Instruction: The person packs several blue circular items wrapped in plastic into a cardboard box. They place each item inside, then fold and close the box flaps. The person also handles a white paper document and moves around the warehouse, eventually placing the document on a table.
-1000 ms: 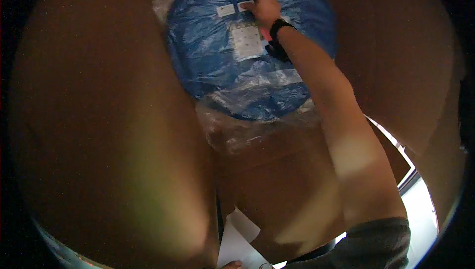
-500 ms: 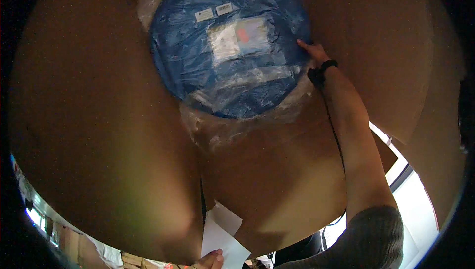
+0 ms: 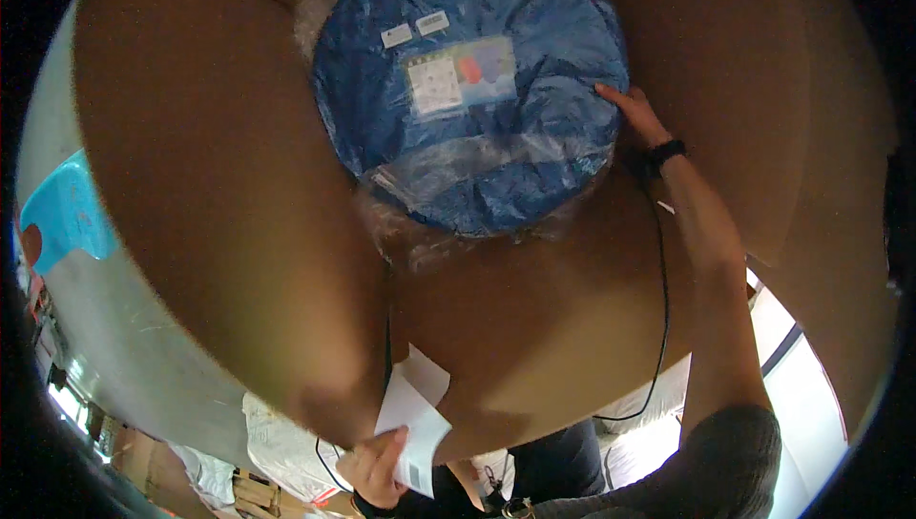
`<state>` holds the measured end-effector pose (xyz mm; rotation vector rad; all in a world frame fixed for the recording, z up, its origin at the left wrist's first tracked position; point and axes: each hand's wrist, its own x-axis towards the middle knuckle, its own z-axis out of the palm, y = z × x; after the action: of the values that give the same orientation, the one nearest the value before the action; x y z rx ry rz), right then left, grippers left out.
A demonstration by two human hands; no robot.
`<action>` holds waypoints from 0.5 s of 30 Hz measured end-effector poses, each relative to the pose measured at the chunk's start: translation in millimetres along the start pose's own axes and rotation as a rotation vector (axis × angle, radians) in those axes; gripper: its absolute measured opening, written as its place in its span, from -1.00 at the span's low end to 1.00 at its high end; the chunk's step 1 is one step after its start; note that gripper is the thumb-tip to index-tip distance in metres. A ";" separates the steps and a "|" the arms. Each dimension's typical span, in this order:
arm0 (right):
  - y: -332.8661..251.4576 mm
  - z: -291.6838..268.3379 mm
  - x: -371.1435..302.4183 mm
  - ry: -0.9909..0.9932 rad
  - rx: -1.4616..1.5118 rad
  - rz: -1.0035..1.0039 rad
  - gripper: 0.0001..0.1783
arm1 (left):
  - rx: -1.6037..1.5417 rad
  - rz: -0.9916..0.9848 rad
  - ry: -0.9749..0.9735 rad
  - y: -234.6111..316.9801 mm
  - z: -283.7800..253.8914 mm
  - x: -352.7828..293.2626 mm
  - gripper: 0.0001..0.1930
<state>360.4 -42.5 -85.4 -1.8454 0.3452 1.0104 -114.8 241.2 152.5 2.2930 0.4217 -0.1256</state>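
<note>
Inside a large brown cardboard box lies a round, flat blue package (image 3: 534,123) wrapped in crinkled clear plastic. It bears a picture insert (image 3: 458,78) and two small white labels. My right hand (image 3: 634,111) grips its right edge, one digit on the face and the other fingers mostly hidden. At the bottom centre my left hand (image 3: 377,467) pinches a curled white paper sheet (image 3: 415,428), printed near its lower end. The sheet rests beside the box's near panel.
Cardboard walls (image 3: 210,185) rise on both sides of the package. Beyond the left flap are a pale grey surface and a turquoise plastic item (image 3: 72,209). White bags (image 3: 296,447) sit at lower left. A black cable (image 3: 660,328) hangs from my right wrist.
The package and my right hand have shifted slightly right. My left hand has come further into view with the paper. The left flap has moved inward, revealing the grey surface and turquoise item.
</note>
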 end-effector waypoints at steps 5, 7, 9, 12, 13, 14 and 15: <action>-36.3 38.8 -71.8 -0.267 0.269 -0.033 -0.29 | 0.083 -0.107 0.088 20.2 28.7 3.6 -0.65; -46.5 50.5 -89.2 -0.255 0.202 -0.109 -0.43 | 0.051 -0.160 0.174 20.9 47.5 6.5 -0.73; -40.6 62.4 -103.3 -0.187 0.119 -0.224 -0.55 | -0.150 -0.230 0.430 38.3 49.3 2.1 -0.85; -48.6 106.4 -172.0 -0.060 0.134 -0.465 -0.61 | -0.245 -0.530 0.707 81.5 16.2 -37.6 -0.80; -61.3 105.6 -203.3 -0.102 0.156 -0.496 -0.62 | -0.207 -0.557 0.796 107.5 0.9 -51.1 -0.77; -74.1 102.6 -238.3 -0.143 0.184 -0.525 -0.63 | -0.165 -0.582 0.881 130.4 -12.7 -66.6 -0.74; -86.7 95.3 -270.1 -0.172 0.213 -0.556 -0.64 | -0.253 -0.581 0.919 139.7 -20.6 -84.3 -0.72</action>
<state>200.6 30.9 156.8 -1.5226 -0.1572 0.7049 -147.5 145.2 282.0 1.7954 1.4650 0.6806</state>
